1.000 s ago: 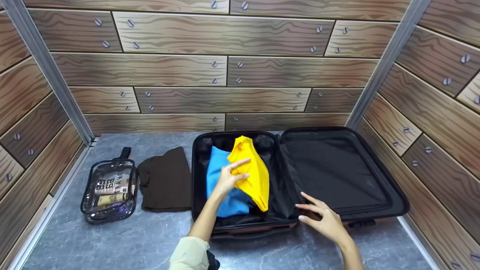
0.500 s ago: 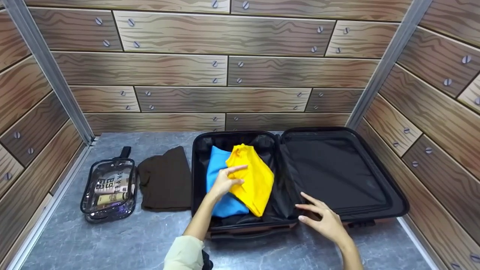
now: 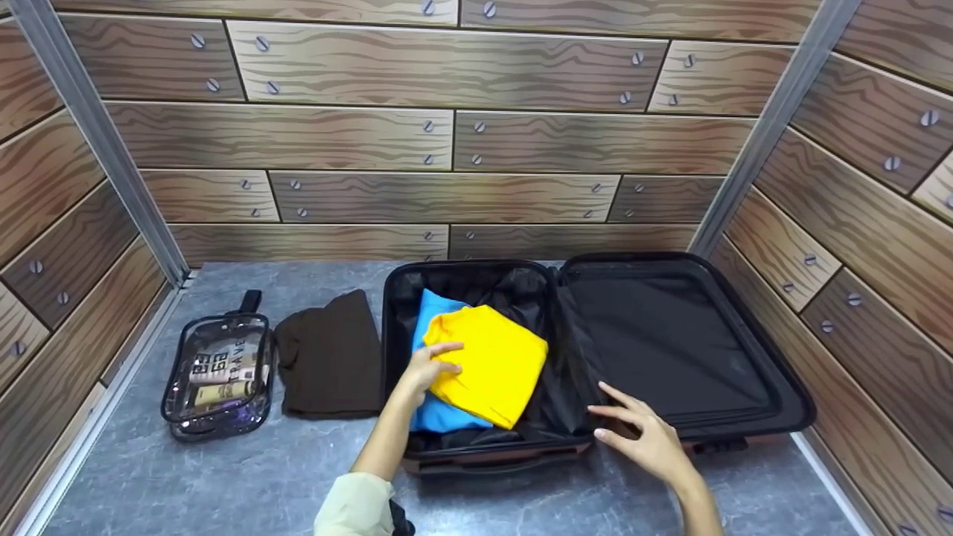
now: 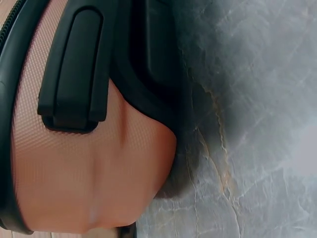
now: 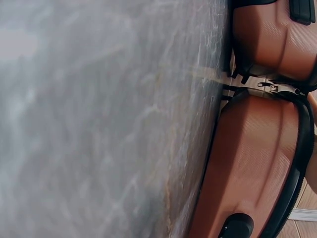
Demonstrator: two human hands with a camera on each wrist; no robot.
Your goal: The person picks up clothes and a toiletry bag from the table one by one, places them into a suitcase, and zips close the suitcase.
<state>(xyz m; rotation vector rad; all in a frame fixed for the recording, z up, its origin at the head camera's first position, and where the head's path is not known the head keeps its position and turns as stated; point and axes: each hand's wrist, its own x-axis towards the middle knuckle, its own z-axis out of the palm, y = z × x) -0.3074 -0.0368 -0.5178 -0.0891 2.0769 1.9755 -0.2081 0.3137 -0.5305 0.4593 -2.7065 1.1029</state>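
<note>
A yellow garment (image 3: 495, 365) lies over a blue folded cloth (image 3: 447, 420) in the left half of a suitcase lying unfolded (image 3: 506, 450). At its left edge, my left hand (image 3: 423, 372) grips the garment, with forefinger and thumb visible on the cloth; the other fingers are hidden. My right hand (image 3: 644, 439) has its fingers spread at the front edge, near the hinge between the suitcase halves, holding nothing. Neither the yellow garment nor the left hand appears in the left wrist view, which shows the suitcase's pinkish shell (image 4: 99, 173) and black handle (image 4: 77, 69).
Left of the suitcase lies a folded dark brown garment (image 3: 331, 361). Beyond it stands a clear toiletry bag (image 3: 223, 346) with tubes inside. The suitcase lid half (image 3: 663, 335) lies on the right. Wood-patterned walls (image 3: 447, 141) enclose the grey marbled tabletop (image 3: 246, 484).
My left hand has moved left and slightly toward me with the yellow garment's edge. The garment has come down from a raised fold and spread flatter over the blue cloth. My right hand stays put.
</note>
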